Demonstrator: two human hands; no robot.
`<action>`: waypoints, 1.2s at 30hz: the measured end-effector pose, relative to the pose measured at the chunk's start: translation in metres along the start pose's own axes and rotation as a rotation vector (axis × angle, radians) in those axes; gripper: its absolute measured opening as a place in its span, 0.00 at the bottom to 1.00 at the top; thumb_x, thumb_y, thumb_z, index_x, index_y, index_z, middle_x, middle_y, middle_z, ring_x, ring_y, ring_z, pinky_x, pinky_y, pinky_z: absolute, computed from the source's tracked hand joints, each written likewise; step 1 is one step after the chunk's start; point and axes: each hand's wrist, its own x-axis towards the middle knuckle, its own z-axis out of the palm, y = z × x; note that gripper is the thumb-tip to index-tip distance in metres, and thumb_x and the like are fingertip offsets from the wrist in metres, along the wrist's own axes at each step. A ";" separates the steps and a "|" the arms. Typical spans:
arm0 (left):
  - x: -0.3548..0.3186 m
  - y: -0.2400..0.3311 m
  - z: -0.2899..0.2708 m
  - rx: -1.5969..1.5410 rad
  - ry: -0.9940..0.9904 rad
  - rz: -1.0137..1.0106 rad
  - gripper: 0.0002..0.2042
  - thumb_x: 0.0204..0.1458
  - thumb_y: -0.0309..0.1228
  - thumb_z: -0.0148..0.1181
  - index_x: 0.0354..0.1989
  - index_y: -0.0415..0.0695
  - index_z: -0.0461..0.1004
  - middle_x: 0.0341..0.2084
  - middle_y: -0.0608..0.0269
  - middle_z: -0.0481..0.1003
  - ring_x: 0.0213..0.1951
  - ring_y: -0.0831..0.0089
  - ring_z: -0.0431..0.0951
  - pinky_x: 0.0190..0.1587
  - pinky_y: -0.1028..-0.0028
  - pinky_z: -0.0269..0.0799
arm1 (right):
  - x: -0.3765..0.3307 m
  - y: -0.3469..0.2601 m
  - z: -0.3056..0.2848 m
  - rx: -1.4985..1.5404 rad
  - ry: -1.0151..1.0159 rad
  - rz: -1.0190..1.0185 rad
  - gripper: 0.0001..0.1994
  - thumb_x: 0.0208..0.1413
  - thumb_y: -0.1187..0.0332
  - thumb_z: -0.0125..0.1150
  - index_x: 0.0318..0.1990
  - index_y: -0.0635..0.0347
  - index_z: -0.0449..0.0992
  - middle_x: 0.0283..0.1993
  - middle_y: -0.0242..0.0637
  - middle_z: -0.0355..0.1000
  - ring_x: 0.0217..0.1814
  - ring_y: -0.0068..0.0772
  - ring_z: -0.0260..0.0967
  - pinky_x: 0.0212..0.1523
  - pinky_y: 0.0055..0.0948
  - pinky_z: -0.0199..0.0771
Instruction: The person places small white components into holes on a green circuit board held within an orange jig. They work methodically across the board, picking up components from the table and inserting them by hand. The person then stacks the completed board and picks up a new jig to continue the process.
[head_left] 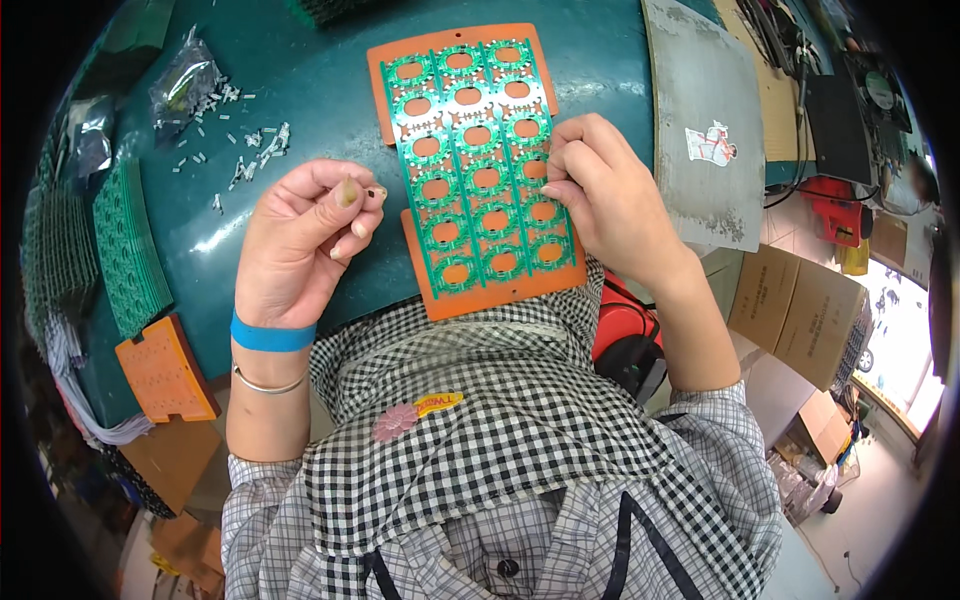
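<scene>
Fitting small parts onto a green panel of ring-shaped circuit boards (pixel 480 160) resting on an orange carrier plate (pixel 400 60), centre of the frame.
Left hand (pixel 300 240): fingers curled, thumb and forefinger pinched on one tiny dark component (pixel 378 190), held just left of the panel. Right hand (pixel 610 190): fingertips closed against the panel's right edge at mid-height; whether they grip a part cannot be told. Progress: which rings are already fitted is too small to read, so the share done stays unjudged. Containers: one clear plastic bag (pixel 182 80), upper left, lying open, with loose small white parts (pixel 255 150) scattered on the teal surface (pixel 310 90) beside it. Spare green panels (pixel 130 250) are stacked at left, with another orange plate (pixel 165 370) below.
</scene>
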 end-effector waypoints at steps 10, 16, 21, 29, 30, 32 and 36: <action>0.002 -0.016 0.013 -0.013 -0.052 -0.008 0.06 0.59 0.28 0.64 0.35 0.38 0.74 0.33 0.60 0.77 0.28 0.80 0.67 0.26 0.83 0.59 | 0.004 -0.005 -0.007 -0.100 -0.077 -0.122 0.12 0.43 0.76 0.70 0.34 0.60 0.71 0.39 0.34 0.70 0.45 0.41 0.69 0.42 0.35 0.74; 0.002 -0.016 0.019 -0.015 -0.070 -0.037 0.07 0.58 0.28 0.65 0.35 0.39 0.74 0.32 0.62 0.76 0.28 0.80 0.66 0.27 0.83 0.59 | 0.005 -0.009 -0.012 -0.041 -0.050 -0.075 0.12 0.41 0.75 0.72 0.32 0.60 0.74 0.40 0.35 0.72 0.45 0.40 0.70 0.42 0.34 0.74; 0.000 -0.024 0.030 -0.040 -0.070 -0.087 0.07 0.58 0.29 0.66 0.35 0.40 0.74 0.31 0.64 0.76 0.27 0.81 0.65 0.28 0.82 0.60 | 0.019 -0.036 -0.014 0.130 0.107 -0.144 0.11 0.38 0.75 0.71 0.32 0.59 0.76 0.41 0.35 0.73 0.43 0.41 0.71 0.41 0.34 0.74; -0.005 -0.027 0.047 -0.123 -0.137 -0.167 0.05 0.62 0.28 0.60 0.41 0.40 0.74 0.31 0.66 0.74 0.28 0.82 0.65 0.29 0.83 0.59 | 0.025 -0.046 -0.009 0.262 0.180 -0.200 0.10 0.43 0.76 0.69 0.32 0.60 0.73 0.38 0.37 0.72 0.42 0.43 0.70 0.44 0.40 0.75; -0.004 -0.024 0.048 -0.130 -0.089 -0.164 0.05 0.63 0.28 0.59 0.41 0.40 0.74 0.32 0.66 0.74 0.28 0.82 0.65 0.29 0.83 0.59 | 0.020 -0.042 -0.011 0.317 0.155 -0.099 0.09 0.44 0.77 0.68 0.32 0.60 0.72 0.38 0.37 0.72 0.42 0.43 0.70 0.45 0.39 0.74; -0.004 -0.021 0.043 -0.154 -0.064 -0.092 0.07 0.65 0.29 0.56 0.43 0.38 0.73 0.32 0.66 0.74 0.30 0.82 0.65 0.27 0.84 0.58 | 0.010 -0.031 -0.018 0.392 0.083 0.056 0.09 0.46 0.78 0.67 0.32 0.60 0.71 0.38 0.38 0.71 0.44 0.41 0.69 0.45 0.36 0.72; -0.002 -0.017 0.029 -0.139 -0.116 -0.081 0.07 0.64 0.29 0.56 0.42 0.37 0.73 0.32 0.66 0.74 0.29 0.82 0.65 0.27 0.84 0.58 | -0.004 -0.029 -0.016 0.347 0.018 0.074 0.10 0.45 0.79 0.69 0.33 0.59 0.75 0.39 0.37 0.72 0.43 0.39 0.71 0.43 0.34 0.72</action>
